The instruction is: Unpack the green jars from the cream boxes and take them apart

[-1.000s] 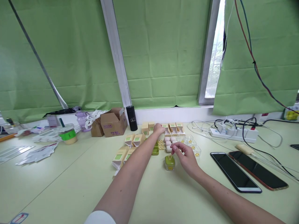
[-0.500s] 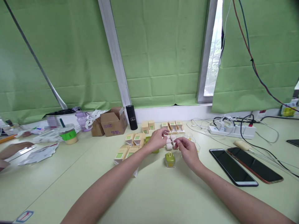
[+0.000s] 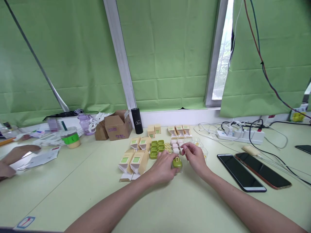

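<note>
My left hand [image 3: 163, 166] closes around the left side of a small clear container with a green, ring-topped lid [image 3: 177, 162], which stands on the table. My right hand [image 3: 195, 157] is just right of it with thumb and fingertips pinched together; what they hold, if anything, is too small to make out. Behind the hands lie several green square caps [image 3: 154, 148], small yellow pieces [image 3: 167, 146] and pinkish-white blocks [image 3: 175, 146]. Clear containers [image 3: 197, 141] show partly behind my right hand. Opened beige cartons with green labels [image 3: 139, 160] stand left of my left hand.
More cartons [image 3: 179, 131] stand at the back beside a black bottle [image 3: 137, 121] and a cardboard box [image 3: 118, 126]. Two phones [image 3: 240, 171] and a power strip [image 3: 239, 136] with cables lie right. Another person's hand [image 3: 20, 153] is over papers at far left, near a drink cup [image 3: 71, 137].
My left hand has come back toward me from the pinkish-white blocks to the green-lidded container, uncovering the green caps. My right hand has stayed nearly still. The other person's hand has shifted slightly right.
</note>
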`<state>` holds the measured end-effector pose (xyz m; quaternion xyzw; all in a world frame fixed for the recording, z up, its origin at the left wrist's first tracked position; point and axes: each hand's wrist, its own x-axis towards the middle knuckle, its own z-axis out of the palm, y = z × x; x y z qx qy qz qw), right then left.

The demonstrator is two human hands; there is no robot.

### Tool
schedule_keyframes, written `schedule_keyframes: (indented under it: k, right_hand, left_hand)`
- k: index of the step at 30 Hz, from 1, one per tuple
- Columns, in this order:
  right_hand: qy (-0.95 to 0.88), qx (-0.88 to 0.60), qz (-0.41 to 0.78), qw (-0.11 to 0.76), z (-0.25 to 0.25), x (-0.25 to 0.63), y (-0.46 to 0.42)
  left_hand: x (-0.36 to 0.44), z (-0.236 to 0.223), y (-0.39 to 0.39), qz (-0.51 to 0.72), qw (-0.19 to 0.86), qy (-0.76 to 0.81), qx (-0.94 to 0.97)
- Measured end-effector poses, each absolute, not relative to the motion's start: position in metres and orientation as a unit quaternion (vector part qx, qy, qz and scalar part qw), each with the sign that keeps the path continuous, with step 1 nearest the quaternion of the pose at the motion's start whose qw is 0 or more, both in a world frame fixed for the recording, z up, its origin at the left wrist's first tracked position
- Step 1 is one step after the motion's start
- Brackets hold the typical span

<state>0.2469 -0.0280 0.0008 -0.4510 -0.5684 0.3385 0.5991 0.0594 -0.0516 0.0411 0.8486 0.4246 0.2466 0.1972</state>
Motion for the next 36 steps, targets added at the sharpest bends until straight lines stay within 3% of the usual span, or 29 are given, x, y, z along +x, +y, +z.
schedule_keyframes:
  k: [6, 14, 22, 36]
  right_hand:
    - [-0.582, -0.457, 0.338, 0.582, -0.01, 0.246, -0.022]
    - [-0.563, -0.414, 0.443, 0.561, -0.01, 0.234, -0.032]
    - [-0.547, -0.313, 0.553, 0.546, -0.007, 0.225, -0.04]
    - [-0.457, -0.246, 0.646, 0.56, -0.002, 0.223, -0.043]
  left_hand:
    - [0.052, 0.047, -0.055, 0.221, 0.213, 0.452, 0.837]
    - [0.045, 0.023, -0.039, 0.387, 0.278, 0.465, 0.746]
    - [0.042, 0.012, -0.031, 0.469, 0.32, 0.448, 0.691]
    - [0.038, 0.007, -0.027, 0.49, 0.325, 0.435, 0.682]
